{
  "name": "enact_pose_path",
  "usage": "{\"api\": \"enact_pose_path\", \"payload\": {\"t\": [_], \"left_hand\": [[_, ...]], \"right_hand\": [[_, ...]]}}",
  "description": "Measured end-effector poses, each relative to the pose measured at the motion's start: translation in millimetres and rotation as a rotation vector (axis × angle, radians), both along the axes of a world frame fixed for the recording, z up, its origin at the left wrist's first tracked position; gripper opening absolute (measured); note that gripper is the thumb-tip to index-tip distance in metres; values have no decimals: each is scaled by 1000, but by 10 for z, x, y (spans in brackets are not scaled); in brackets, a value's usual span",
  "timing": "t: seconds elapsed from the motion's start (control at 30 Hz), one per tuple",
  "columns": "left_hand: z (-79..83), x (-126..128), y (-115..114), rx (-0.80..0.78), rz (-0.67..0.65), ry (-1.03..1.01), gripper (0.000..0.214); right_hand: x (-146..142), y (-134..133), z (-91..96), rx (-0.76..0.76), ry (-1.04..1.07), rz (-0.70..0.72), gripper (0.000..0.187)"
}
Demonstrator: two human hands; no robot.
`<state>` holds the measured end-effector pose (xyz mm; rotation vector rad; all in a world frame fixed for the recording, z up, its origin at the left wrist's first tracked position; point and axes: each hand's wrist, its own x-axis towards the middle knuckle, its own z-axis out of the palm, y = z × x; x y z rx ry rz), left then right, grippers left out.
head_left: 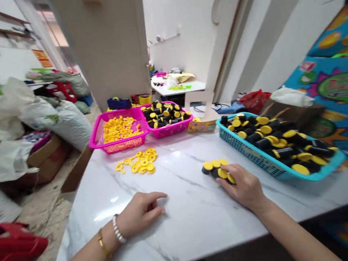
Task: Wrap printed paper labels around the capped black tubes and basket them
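Head view: yellow-topped black pieces (222, 173) lie against and beyond right fingers (234, 169).

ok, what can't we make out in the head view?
All in the head view:
Right hand: palm side hidden by the back of the hand; whether it holds or only touches the black-and-yellow pieces, can't tell.
Turquoise basket: lower pieces hidden beneath the top ones.
Small carton: print too small and blurred to read.
Red plastic item: cut off by the left edge.
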<state>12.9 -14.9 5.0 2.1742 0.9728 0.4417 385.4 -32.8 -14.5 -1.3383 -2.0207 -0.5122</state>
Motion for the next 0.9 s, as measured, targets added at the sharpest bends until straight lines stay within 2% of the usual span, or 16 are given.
{"api": "enact_pose_path", "payload": {"t": [0.1, 0.17, 0.33, 0.43, 0.53, 0.6, 0.7, 0.8, 0.9], "left_hand": [[9, 8, -10, 61, 18, -50, 35], [17, 1, 4, 146, 84, -79, 31], [40, -214, 199, 373, 431, -100, 32], [28, -476, 395, 501, 595, 18, 49], [-21, -690, 563, 480, 743, 205, 79], [-71, -745, 633, 420, 745, 279, 89], [-150, -697, 680, 399, 661, 359, 96], [-200, -574, 710, 411, 653, 424, 103], [-197, -429, 772, 407, 647, 379, 110]], "right_hand": [[14, -5, -17, -18, -1, 32, 41], [21, -27, -12, -12, -8, 50, 44], [43, -132, -14, 35, 70, -24, 56], [70, -282, -72, -13, 189, -158, 70], [111, -445, -152, -107, 283, -282, 80], [135, -502, -176, -167, 298, -311, 73], [136, -463, -143, -242, 287, -296, 59], [110, -316, -94, -291, 301, -283, 60], [101, -185, -119, -300, 313, -273, 63]]}}
